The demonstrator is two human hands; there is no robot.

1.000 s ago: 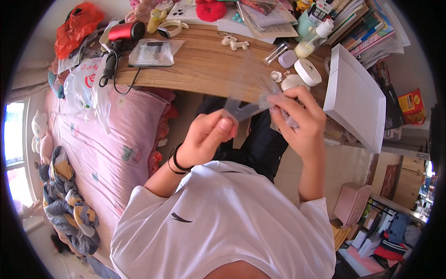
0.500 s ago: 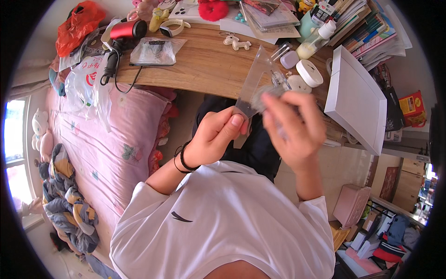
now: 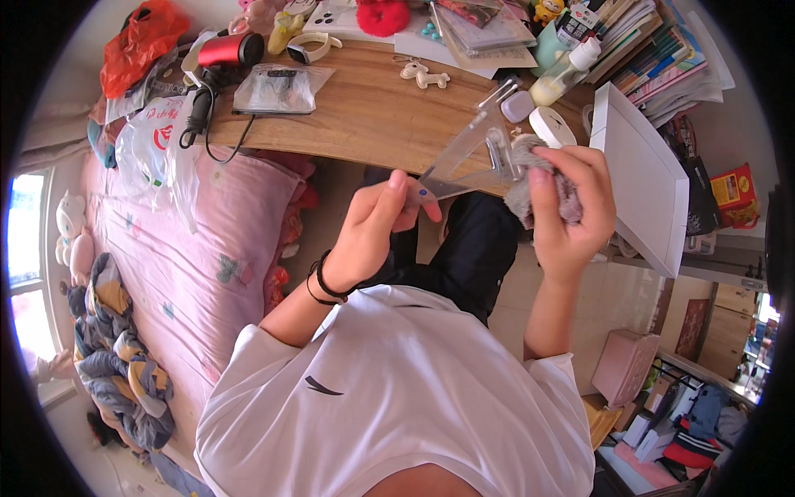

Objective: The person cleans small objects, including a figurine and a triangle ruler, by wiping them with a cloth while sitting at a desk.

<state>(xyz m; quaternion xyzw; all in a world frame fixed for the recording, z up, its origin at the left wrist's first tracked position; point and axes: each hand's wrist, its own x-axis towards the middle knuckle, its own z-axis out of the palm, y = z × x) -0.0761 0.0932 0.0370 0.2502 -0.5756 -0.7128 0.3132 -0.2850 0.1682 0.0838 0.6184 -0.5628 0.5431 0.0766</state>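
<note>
A clear plastic set square (image 3: 457, 157) is held up in front of the desk's near edge, tilted, with an open triangle in its middle. My left hand (image 3: 377, 217) grips its lower left corner between thumb and fingers; a black band circles that wrist. My right hand (image 3: 575, 199) is closed round a crumpled grey cloth (image 3: 542, 184), at the right end of the set square. Whether the cloth touches the plastic I cannot tell.
The wooden desk (image 3: 364, 108) holds a bone-shaped keychain (image 3: 424, 76), a pump bottle (image 3: 566, 70), a round white case (image 3: 552, 127) and a bagged item (image 3: 281, 89). A white box lid (image 3: 636, 178) leans at the right. A pink bed (image 3: 224, 240) lies left.
The set square has turned from upright to leaning right, still in my left hand. My right hand and the cloth have moved right, to its far end.
</note>
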